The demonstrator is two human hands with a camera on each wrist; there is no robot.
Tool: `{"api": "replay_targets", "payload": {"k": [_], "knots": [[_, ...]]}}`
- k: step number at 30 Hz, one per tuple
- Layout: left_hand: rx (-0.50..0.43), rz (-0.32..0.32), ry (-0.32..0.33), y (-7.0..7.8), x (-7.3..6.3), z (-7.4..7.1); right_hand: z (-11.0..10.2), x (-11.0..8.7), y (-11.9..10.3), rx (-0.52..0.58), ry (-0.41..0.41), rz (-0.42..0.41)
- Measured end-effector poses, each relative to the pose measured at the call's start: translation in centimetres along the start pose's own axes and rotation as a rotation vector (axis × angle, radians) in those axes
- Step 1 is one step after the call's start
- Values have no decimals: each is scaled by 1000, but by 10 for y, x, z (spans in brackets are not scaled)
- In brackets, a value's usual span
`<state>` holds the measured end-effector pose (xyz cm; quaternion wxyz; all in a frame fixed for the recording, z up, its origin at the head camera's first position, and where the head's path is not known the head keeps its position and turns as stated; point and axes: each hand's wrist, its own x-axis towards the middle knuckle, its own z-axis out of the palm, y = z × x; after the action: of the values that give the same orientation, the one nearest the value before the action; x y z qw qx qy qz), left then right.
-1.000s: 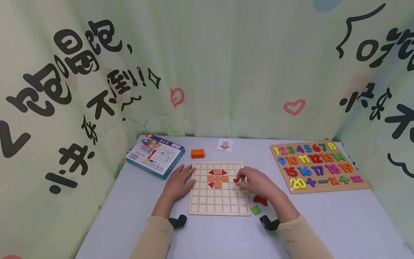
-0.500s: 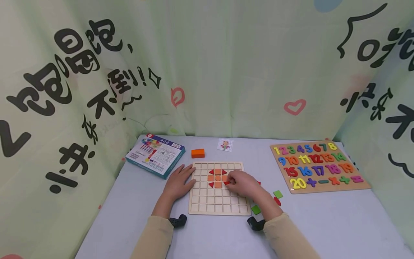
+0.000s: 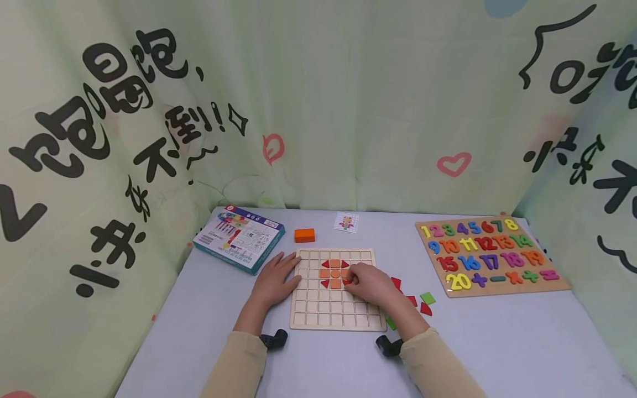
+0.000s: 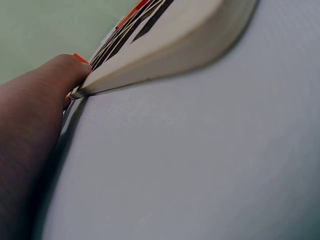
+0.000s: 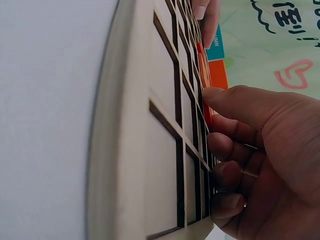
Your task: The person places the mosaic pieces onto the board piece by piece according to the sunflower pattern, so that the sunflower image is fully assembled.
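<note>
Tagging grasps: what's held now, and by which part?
Right hand appears to pinch a small red piece; which part can't be told, it's mostly covered. Left hand holds nothing, resting at the board's left edge.

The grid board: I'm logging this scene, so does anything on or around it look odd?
Nothing looks damaged; only red pieces and green pieces scattered right of the board look untidy, lying loose off it.

Number board [image 3: 476,254] with coloured numerals [image 3: 511,260] lies far right; teal-edged box [image 3: 240,240], far left; pale green curtain [image 3: 318,99] with black lettering [image 3: 30,221] hangs behind.
</note>
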<state>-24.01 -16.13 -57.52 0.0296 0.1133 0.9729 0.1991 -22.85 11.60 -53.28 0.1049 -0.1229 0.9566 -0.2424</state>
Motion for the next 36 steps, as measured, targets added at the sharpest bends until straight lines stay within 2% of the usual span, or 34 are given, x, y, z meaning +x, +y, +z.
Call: {"api": "replay_targets", "payload": {"k": [7,14,21,27,36], "knots": [[4,-5,-5,1,-1,0,-3,-3,0,18,-2,7],[3,-1,1,1,-1,1,-22,-12,5,27,0,14],[2,-10,3,1,0,1,-45,-18,25,26,4,32],[2,-12,8,1,0,1,-61,-25,47,61,-3,87],[7,-7,16,0,0,2,-63,-36,71,82,-51,89]]}}
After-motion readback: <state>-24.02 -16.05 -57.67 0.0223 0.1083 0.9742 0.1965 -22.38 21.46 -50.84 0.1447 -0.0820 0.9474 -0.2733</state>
